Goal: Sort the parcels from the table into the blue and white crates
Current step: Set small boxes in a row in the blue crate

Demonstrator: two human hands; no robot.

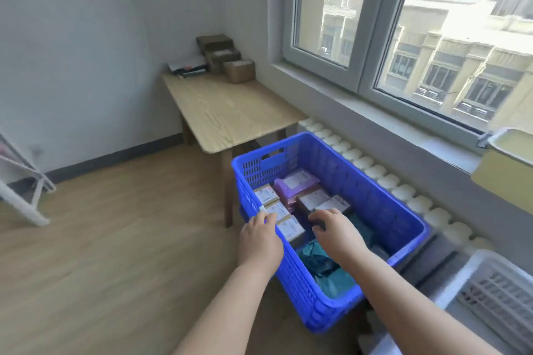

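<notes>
Parcels with white labels fill blue crate; left hand, right hand: grip unclear.

Left hand and right hand, each on a bare forearm uncovered down to the lower edge; short fingers, rounded knuckles, bare wrists.

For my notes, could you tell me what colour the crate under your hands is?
The crate is blue; head view.
</notes>
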